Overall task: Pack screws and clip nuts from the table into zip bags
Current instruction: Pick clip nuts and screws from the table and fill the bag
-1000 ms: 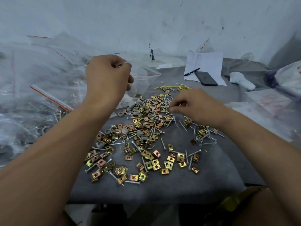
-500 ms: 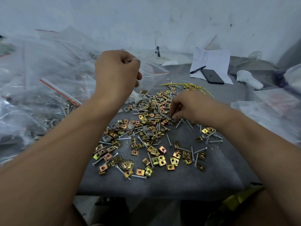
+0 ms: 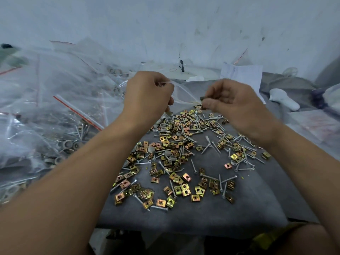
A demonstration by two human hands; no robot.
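A scatter of gold clip nuts [image 3: 181, 188] and silver screws [image 3: 208, 147] lies on the grey cloth-covered table [image 3: 248, 208]. My left hand [image 3: 149, 94] is raised above the far edge of the pile and grips the rim of a clear zip bag [image 3: 182, 92]. My right hand [image 3: 233, 100] is lifted beside it, its fingertips pinching a small dark part, likely a clip nut [image 3: 202, 98], right at the bag's mouth. The two hands are close together, with the bag between them.
A heap of filled clear zip bags with red seal strips [image 3: 55, 111] covers the left side. A white paper sheet [image 3: 242, 74] and a white object [image 3: 283, 98] lie at the back right. Grey round caps [image 3: 161, 125] mix into the pile. The wall stands close behind.
My right hand has lifted off the pile with a small part and moved up and left to the bag's mouth. My left hand has stayed raised, holding the bag.
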